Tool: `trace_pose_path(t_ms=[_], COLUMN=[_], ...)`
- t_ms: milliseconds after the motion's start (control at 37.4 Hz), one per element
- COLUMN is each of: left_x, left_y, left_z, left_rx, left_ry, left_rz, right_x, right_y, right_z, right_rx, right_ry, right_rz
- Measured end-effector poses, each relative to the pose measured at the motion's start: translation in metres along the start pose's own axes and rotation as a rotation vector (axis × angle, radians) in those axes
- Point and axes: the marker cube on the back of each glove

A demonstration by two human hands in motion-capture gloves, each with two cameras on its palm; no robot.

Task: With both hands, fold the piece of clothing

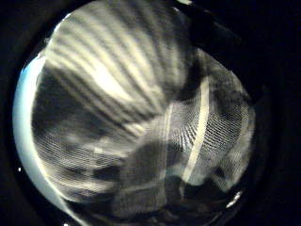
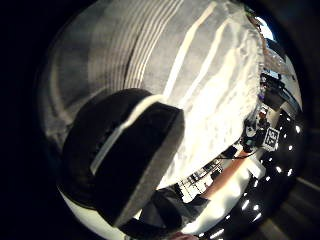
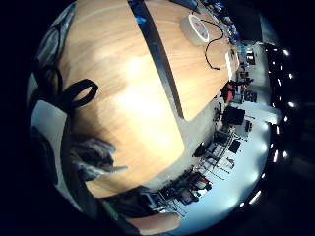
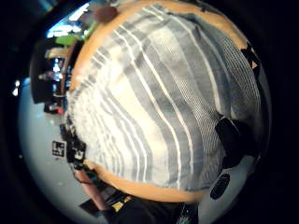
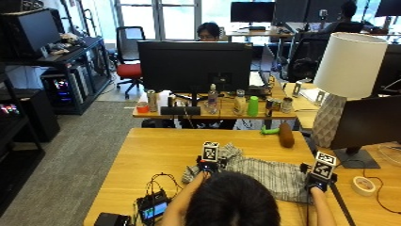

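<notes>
A grey and white striped garment (image 5: 269, 174) lies on the wooden table (image 5: 163, 150) in front of me, between both hands. Its left end is bunched (image 5: 191, 175) beside my left hand (image 5: 205, 168). In the left thumb side palm view my gloved thumb (image 2: 135, 150) presses down on the striped cloth (image 2: 200, 75), gripping it. My right hand (image 5: 315, 182) is at the garment's right edge. A black fingertip (image 4: 233, 140) rests on the cloth (image 4: 154, 107) there, and a small gathered bit of fabric (image 3: 93, 160) shows beside that palm.
A tape roll (image 5: 362, 185) lies right of my right hand, also seen as the tape roll (image 3: 195, 28). A white lamp (image 5: 344, 89) and a dark monitor (image 5: 370, 125) stand at the right. A brown object (image 5: 286, 135) lies further back. A small device with cables (image 5: 153, 207) sits near left.
</notes>
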Motion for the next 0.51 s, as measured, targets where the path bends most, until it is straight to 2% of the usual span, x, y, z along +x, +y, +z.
trace_pose_path(t_ms=[80, 241, 348, 508], left_x=[-0.003, -0.012, -0.023, -0.056], left_y=[0.003, 0.014, 0.026, 0.053], left_z=[-0.009, -0.024, -0.043, -0.082], left_rx=[0.024, 0.032, 0.068, 0.17], left_ry=[0.027, 0.033, 0.016, -0.02], left_rz=[0.008, -0.009, -0.007, -0.118], right_x=[0.002, -0.006, -0.029, -0.096], right_y=[-0.015, -0.01, 0.012, 0.051], right_z=[-0.021, -0.069, -0.123, -0.183], right_rx=[0.115, 0.091, 0.126, 0.199], right_ry=[-0.061, -0.196, -0.283, -0.33], right_rz=[-0.026, -0.082, -0.147, -0.271])
